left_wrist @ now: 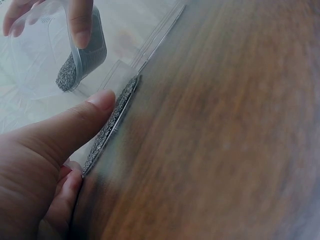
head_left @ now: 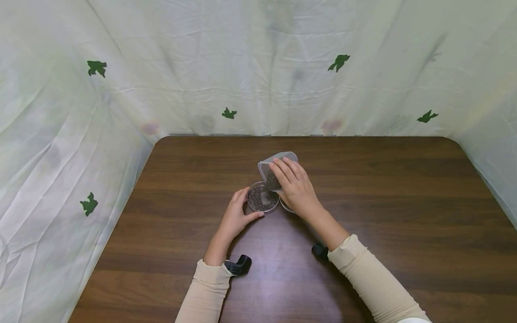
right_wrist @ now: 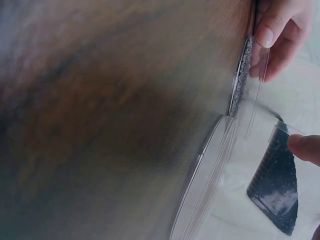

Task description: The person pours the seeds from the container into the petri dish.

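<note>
A clear petri dish (head_left: 254,205) with dark grey grains spread in it lies flat on the table. My left hand (head_left: 235,217) holds its rim, thumb on the near side and fingers on the far side. Above the dish, my right hand (head_left: 300,190) grips a clear plastic tub (head_left: 264,167), tilted with its mouth toward the dish. Dark grains (left_wrist: 66,75) are gathered at the tub's low side, and a stream of them falls into the dish. The right wrist view shows the right thumb (right_wrist: 305,148) on the tub's edge; most of that hand is out of frame there.
A second clear dish (right_wrist: 200,180) lies right beside the first, partly hidden under my right hand in the head view. The brown wooden table (head_left: 404,202) extends around them. Pale cloth (head_left: 258,67) with green shapes hangs behind and at the sides.
</note>
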Demonstrator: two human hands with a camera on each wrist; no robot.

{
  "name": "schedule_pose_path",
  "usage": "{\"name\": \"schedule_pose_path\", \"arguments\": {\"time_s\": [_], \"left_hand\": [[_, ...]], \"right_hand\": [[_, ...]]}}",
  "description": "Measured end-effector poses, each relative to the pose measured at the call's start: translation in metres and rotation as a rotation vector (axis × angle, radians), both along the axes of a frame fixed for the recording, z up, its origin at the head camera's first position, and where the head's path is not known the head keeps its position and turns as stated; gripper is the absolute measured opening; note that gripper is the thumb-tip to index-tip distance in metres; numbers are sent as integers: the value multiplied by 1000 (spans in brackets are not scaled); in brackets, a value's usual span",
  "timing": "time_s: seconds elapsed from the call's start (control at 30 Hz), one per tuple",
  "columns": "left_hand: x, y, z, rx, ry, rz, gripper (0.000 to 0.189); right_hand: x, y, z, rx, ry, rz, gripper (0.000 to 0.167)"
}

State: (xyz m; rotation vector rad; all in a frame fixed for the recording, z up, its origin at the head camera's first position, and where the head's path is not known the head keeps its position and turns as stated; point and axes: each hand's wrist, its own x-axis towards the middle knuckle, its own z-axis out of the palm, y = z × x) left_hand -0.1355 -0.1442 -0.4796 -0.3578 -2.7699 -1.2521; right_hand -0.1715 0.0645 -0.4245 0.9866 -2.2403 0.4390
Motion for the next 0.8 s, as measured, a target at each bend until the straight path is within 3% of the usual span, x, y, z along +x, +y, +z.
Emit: {"name": "schedule_pose_path", "arguments": {"time_s": [0.8], "left_hand": [[0, 0, -1, 8, 4, -4, 83]], "right_hand": [[0, -1, -2, -11, 4, -2, 84]]}}
